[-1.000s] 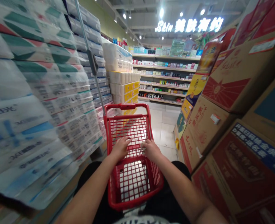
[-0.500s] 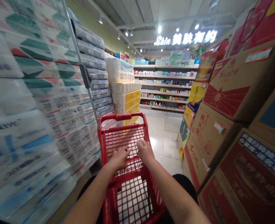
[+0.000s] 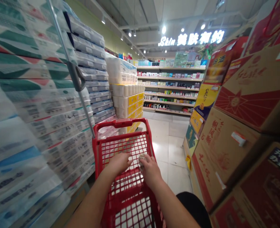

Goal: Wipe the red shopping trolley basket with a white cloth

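Over a red plastic shopping basket (image 3: 120,135) with mesh sides, both of my forearms reach forward. A small crumpled whitish cloth or tissue (image 3: 142,156) is pinched in my right hand (image 3: 151,169), near the basket's right side. My left hand (image 3: 119,163) hovers left of it, its finger and thumb slightly apart and nothing visible between them. The floor shows through the grid bottom of the basket. A metal pole with a grey grip (image 3: 76,76) rises at the basket's left corner, leaning left.
Packs of tissue paper (image 3: 66,123) are stacked along the left, with toilet roll packs (image 3: 127,98) beyond. Cardboard boxes (image 3: 235,133) line the right side. A tiled aisle (image 3: 162,152) runs between them to shelves of small goods (image 3: 170,77) under a lit sign (image 3: 192,38).
The basket sits slightly lower and further left in view, and the stacks at both sides have shifted outward. My hands have dropped a little; the right still holds the crumpled piece.
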`<state>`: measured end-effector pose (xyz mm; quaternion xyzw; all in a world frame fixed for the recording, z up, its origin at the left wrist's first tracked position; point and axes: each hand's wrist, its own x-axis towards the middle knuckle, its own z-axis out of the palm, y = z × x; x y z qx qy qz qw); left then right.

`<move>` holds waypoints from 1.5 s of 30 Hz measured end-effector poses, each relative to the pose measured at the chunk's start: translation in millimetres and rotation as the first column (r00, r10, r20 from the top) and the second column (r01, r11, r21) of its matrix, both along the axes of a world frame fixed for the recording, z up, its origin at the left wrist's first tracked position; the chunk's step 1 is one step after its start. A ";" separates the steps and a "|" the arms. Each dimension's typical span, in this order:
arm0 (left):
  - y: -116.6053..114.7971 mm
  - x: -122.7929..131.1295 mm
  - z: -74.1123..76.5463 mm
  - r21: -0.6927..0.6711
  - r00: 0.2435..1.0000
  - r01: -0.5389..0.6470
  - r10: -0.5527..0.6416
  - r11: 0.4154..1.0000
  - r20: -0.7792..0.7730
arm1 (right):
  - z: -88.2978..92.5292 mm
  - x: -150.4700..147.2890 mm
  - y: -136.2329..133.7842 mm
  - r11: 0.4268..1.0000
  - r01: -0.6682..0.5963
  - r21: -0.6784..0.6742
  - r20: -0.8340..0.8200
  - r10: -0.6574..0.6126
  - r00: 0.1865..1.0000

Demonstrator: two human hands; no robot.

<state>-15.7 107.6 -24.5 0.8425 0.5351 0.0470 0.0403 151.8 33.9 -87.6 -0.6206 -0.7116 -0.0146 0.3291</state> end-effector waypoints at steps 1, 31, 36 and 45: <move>4.2 2.6 2.2 0.029 1.000 -0.017 0.017 0.999 0.003 | -0.5 0.0 0.1 1.000 0.001 -0.007 0.004 -0.001 1.000; 32.7 20.1 -19.8 0.188 0.991 -0.093 0.071 0.978 0.117 | 32.0 14.7 130.8 0.994 -0.082 0.071 0.001 0.082 0.997; 32.1 20.7 -23.6 0.237 0.991 -0.090 0.064 0.967 0.117 | 26.2 8.4 123.1 0.991 0.128 0.039 0.044 -0.130 0.991; 27.3 22.8 -28.0 0.289 0.985 -0.138 0.101 0.947 0.139 | 25.1 0.5 115.5 0.972 0.227 0.061 0.042 -0.230 0.972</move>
